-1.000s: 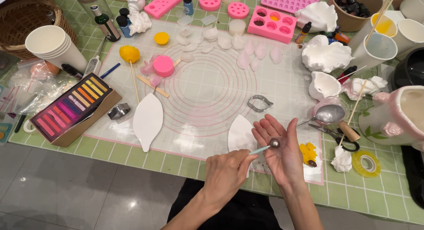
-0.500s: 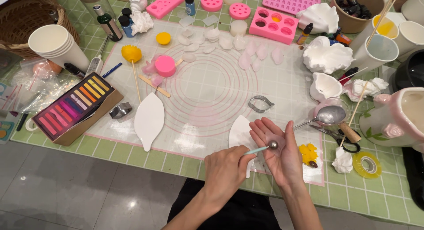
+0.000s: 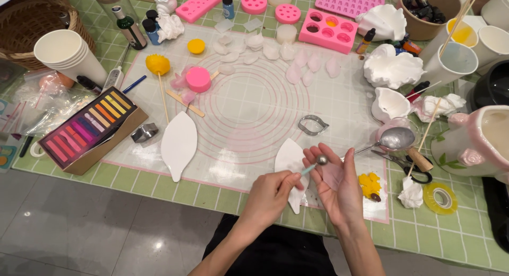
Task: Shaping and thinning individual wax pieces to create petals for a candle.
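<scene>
- A ball-tipped tool (image 3: 313,165) is being pinched by the left hand (image 3: 271,194), fingers pressed together around its thin handle, with the metal ball end being rested on the fingers of the other hand.
- The right hand (image 3: 339,186) is being held palm up and spread flat, and a thin pale pink petal (image 3: 333,176) is being cradled on the palm, just under the ball.
- Both hands are being held over the near edge of the silicone mat (image 3: 249,112), right beside a white leaf-shaped piece (image 3: 290,158) that's partly being covered by them.
- A second white leaf shape (image 3: 178,143) is lying further left on the mat.
- A metal spoon (image 3: 395,139) and scissors (image 3: 408,167) are being left just right of the open hand, a yellow bit (image 3: 369,183) near its wrist.
- A pastel chalk box (image 3: 87,125) is sitting well off to the left.
</scene>
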